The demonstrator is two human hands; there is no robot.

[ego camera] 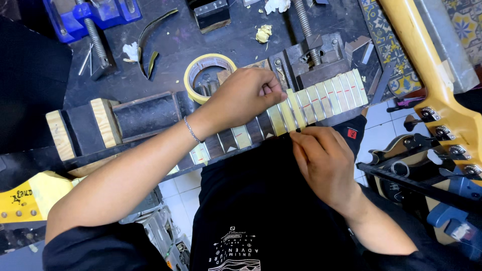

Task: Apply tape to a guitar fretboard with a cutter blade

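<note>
Bench: dark metal worktop (165, 45), tiled floor below.
Fretboard: guitar neck (281, 118) lay across near edge, taped between frets.
Left hand (241, 98): fingers pinched on a tape strip.
Right hand (324, 160): fingertips pressed at neck's near edge.
Around: tape roll (193, 70) far, vise (314, 57) right, yellow headstock (442, 95) far right.

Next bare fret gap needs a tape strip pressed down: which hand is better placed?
Probably the left hand: its fingertips already rest on the fretboard at the edge of the taped run. The right hand sits at the neck's near edge.

Black tee (261, 211); silver bracelet (191, 130)
</note>
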